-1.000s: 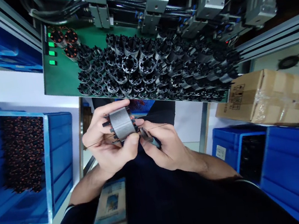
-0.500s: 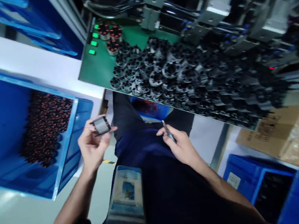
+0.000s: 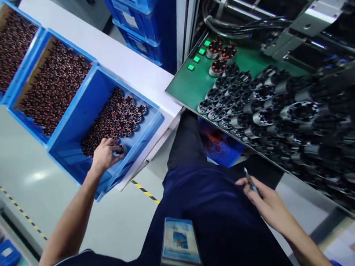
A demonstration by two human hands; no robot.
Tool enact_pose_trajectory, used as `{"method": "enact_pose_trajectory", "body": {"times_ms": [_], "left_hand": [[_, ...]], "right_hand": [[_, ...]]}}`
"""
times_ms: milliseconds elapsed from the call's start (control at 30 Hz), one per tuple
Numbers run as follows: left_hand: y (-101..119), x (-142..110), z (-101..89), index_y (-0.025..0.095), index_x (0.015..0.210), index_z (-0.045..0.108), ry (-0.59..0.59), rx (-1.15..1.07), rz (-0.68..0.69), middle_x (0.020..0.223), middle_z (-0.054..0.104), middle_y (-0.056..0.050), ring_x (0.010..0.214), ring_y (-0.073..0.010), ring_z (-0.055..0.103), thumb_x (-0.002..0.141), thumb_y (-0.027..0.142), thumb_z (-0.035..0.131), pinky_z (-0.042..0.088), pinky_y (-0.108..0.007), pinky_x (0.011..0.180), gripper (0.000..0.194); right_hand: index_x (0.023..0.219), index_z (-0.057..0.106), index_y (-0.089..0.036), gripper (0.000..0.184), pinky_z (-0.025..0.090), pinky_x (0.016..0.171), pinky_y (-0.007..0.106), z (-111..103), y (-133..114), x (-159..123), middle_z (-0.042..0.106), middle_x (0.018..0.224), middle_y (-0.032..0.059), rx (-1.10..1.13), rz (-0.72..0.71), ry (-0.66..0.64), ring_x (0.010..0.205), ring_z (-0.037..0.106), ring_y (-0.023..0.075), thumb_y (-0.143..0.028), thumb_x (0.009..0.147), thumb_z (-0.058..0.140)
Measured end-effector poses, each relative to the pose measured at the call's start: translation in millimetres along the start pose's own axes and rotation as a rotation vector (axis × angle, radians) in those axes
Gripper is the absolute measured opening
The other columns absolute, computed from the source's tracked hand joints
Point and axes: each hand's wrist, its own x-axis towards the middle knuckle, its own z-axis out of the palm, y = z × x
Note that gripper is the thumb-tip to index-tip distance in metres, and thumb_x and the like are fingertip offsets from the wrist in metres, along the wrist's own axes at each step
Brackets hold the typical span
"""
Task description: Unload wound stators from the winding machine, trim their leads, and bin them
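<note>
Wound stator (image 3: 120, 150) just under left fingers (image 3: 114, 152)

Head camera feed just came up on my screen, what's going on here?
A person's left hand is down in a blue plastic bin among copper-wound stators, while the right hand holds a slim pen-like tool. Dark stators stand in rows on a green panel beside the bin.
</note>
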Motion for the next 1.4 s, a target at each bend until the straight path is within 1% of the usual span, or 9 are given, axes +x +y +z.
{"method": "enact_pose_trajectory", "body": {"times_ms": [200, 333, 433, 567, 667, 833, 933, 1167, 1400], "left_hand": [[-7, 23, 27.0, 0.023, 0.119, 0.096, 0.073, 0.073, -0.037, 0.138, 0.073, -0.020, 0.134, -0.0387, 0.062, 0.111, 0.051, 0.066, 0.060, -0.052, 0.113, 0.042], [-6, 22, 11.0, 0.022, 0.132, 0.092, 0.071, 0.083, -0.094, 0.145, 0.071, -0.020, 0.138, -0.0387, 0.062, 0.110, 0.047, 0.071, 0.059, -0.049, 0.111, 0.039], [14, 25, -19.4, 0.025, 0.136, 0.091, 0.132, 0.048, -0.043, 0.144, 0.072, -0.018, 0.137, -0.0402, 0.066, 0.106, 0.050, 0.078, 0.060, -0.051, 0.113, 0.042], [84, 58, -75.1, 0.028, 0.139, 0.090, 0.460, -0.106, 0.068, 0.145, 0.071, -0.016, 0.139, -0.0392, 0.067, 0.113, 0.064, 0.074, 0.058, -0.054, 0.123, 0.047], [164, 117, -108.7, 0.026, 0.142, 0.090, 0.601, -0.196, 0.240, 0.148, 0.071, -0.017, 0.144, -0.0393, 0.065, 0.116, 0.059, 0.071, 0.054, -0.058, 0.132, 0.046], [291, 237, -126.4, 0.022, 0.164, 0.078, 0.524, -0.110, 0.598, 0.184, 0.054, -0.022, 0.170, -0.0470, 0.048, 0.105, 0.031, 0.081, 0.045, -0.072, 0.143, 0.060], [332, 281, -123.1, 0.023, 0.164, 0.077, 0.431, 0.044, 0.635, 0.199, 0.039, -0.021, 0.184, -0.0524, 0.031, 0.100, 0.020, 0.080, 0.038, -0.077, 0.147, 0.064], [330, 311, -119.2, 0.026, 0.163, 0.078, 0.438, 0.127, 0.709, 0.198, 0.043, -0.020, 0.185, -0.0516, 0.031, 0.105, 0.035, 0.085, 0.034, -0.075, 0.150, 0.059], [332, 304, -115.8, 0.019, 0.118, 0.089, 0.431, -0.005, 0.664, 0.189, 0.054, -0.019, 0.183, -0.0501, 0.033, 0.108, 0.047, 0.083, 0.029, -0.073, 0.150, 0.031]], "right_hand": [[0.120, 0.089, -0.027, 0.056, 0.069, 0.101, 0.043, 12, -10, -2, 0.094, 0.117, 0.0110, 0.044, 0.030, -0.139, 0.105, 0.089, 0.0321, -0.073, 0.105, 0.061], [0.123, 0.087, -0.027, 0.057, 0.068, 0.106, 0.045, 13, -13, -3, 0.094, 0.119, 0.0116, 0.045, 0.012, -0.153, 0.109, 0.089, 0.0330, -0.075, 0.109, 0.059], [0.124, 0.086, -0.026, 0.057, 0.067, 0.101, 0.044, 7, -21, -1, 0.092, 0.111, 0.0102, 0.056, -0.017, -0.134, 0.099, 0.087, 0.0302, -0.074, 0.110, 0.058], [0.128, 0.085, -0.024, 0.054, 0.066, 0.100, 0.041, -3, -33, 3, 0.090, 0.110, 0.0083, 0.085, -0.059, -0.114, 0.096, 0.084, 0.0260, -0.068, 0.114, 0.056], [0.131, 0.084, -0.024, 0.048, 0.065, 0.102, 0.040, -10, -37, 1, 0.089, 0.109, 0.0070, 0.080, -0.090, -0.101, 0.098, 0.083, 0.0248, -0.060, 0.115, 0.056], [0.129, 0.085, -0.026, 0.040, 0.066, 0.113, 0.043, -21, -25, -24, 0.092, 0.124, 0.0095, 0.077, -0.119, -0.039, 0.113, 0.088, 0.0281, -0.054, 0.115, 0.060], [0.130, 0.086, -0.026, 0.045, 0.067, 0.121, 0.048, -20, -6, -45, 0.093, 0.132, 0.0124, 0.122, -0.068, 0.017, 0.125, 0.089, 0.0319, -0.060, 0.114, 0.060], [0.136, 0.088, -0.023, 0.066, 0.066, 0.123, 0.050, 7, 28, -63, 0.092, 0.127, 0.0131, 0.275, 0.056, 0.104, 0.114, 0.087, 0.0310, -0.077, 0.114, 0.057], [0.132, 0.084, -0.026, 0.041, 0.062, 0.121, 0.045, -1, 14, -49, 0.092, 0.135, 0.0110, 0.221, -0.099, -0.019, 0.125, 0.085, 0.0294, -0.056, 0.117, 0.062]]}}
